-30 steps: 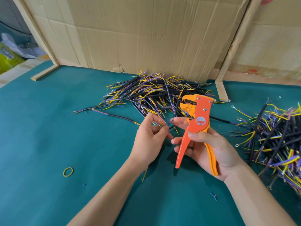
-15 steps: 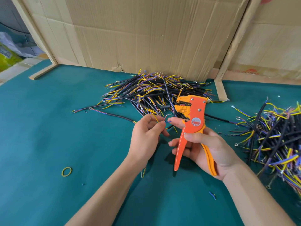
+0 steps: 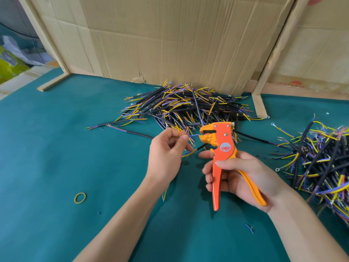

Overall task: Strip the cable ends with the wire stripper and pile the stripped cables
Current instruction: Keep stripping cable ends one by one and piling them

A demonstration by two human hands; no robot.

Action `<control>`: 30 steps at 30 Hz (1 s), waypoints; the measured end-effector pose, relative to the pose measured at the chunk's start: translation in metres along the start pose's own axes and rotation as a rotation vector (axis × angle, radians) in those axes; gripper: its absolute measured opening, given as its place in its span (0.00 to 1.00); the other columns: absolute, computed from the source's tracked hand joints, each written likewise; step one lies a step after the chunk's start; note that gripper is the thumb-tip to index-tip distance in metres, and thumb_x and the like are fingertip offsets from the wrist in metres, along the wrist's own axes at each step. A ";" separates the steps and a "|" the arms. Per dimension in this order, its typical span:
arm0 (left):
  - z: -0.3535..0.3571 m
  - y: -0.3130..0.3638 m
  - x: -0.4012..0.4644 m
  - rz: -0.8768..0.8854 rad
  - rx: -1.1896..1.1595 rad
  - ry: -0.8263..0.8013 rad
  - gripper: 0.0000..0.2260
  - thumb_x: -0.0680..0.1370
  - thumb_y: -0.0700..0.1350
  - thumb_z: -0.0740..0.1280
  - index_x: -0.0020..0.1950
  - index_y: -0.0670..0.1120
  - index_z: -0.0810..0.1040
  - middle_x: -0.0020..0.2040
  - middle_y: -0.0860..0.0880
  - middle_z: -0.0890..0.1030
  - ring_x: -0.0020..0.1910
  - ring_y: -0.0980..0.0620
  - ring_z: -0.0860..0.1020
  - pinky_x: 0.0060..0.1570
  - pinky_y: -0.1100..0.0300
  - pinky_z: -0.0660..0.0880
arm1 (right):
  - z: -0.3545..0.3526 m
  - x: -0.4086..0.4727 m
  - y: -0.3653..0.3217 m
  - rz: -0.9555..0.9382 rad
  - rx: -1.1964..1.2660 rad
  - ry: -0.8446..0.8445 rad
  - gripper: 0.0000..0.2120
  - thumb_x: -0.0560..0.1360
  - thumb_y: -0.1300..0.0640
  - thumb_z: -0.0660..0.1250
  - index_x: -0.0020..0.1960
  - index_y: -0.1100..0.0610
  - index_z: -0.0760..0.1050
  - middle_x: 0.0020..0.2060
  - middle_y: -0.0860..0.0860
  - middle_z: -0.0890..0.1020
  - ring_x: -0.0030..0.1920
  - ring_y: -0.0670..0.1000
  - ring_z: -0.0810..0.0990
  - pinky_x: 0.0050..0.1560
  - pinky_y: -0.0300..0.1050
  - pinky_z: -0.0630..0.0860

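We see two cable piles, our left hand pinching one blue wire, right hand gripping one orange wire stripper

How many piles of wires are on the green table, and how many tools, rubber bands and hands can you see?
Piles of cables: 2, the middle pile and the right pile
Wire stripper: 1
Yellow rubber band: 1
Hands: 2, the left hand pinching a blue wire, the right hand gripping the stripper
Total: 6
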State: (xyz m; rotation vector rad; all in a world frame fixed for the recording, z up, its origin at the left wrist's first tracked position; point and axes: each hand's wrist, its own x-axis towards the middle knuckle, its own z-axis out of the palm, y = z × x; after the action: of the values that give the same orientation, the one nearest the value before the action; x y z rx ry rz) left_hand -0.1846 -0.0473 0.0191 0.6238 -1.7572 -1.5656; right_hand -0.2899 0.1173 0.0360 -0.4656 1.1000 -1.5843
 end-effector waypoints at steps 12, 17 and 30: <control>0.001 -0.001 -0.002 0.060 0.182 0.027 0.08 0.81 0.41 0.68 0.42 0.49 0.78 0.34 0.52 0.84 0.30 0.59 0.76 0.34 0.67 0.69 | 0.010 -0.003 0.000 0.009 -0.112 -0.027 0.25 0.67 0.65 0.76 0.62 0.69 0.76 0.40 0.62 0.77 0.37 0.60 0.78 0.40 0.55 0.80; 0.001 -0.002 -0.002 0.074 0.195 0.028 0.06 0.81 0.41 0.69 0.44 0.47 0.79 0.34 0.52 0.84 0.30 0.60 0.78 0.34 0.70 0.70 | 0.008 -0.002 0.000 0.001 -0.097 -0.026 0.15 0.71 0.64 0.73 0.57 0.66 0.80 0.36 0.60 0.74 0.34 0.58 0.75 0.36 0.53 0.78; 0.001 0.002 -0.002 0.093 0.236 0.016 0.07 0.80 0.41 0.69 0.42 0.48 0.78 0.32 0.53 0.84 0.26 0.61 0.73 0.30 0.70 0.66 | 0.004 -0.001 0.001 0.001 -0.116 -0.070 0.15 0.70 0.62 0.76 0.56 0.63 0.82 0.36 0.58 0.74 0.33 0.57 0.75 0.36 0.53 0.77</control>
State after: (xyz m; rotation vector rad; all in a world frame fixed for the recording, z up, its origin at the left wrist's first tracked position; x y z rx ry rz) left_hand -0.1838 -0.0445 0.0204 0.6544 -1.9464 -1.2983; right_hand -0.2862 0.1166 0.0369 -0.5932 1.1420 -1.4972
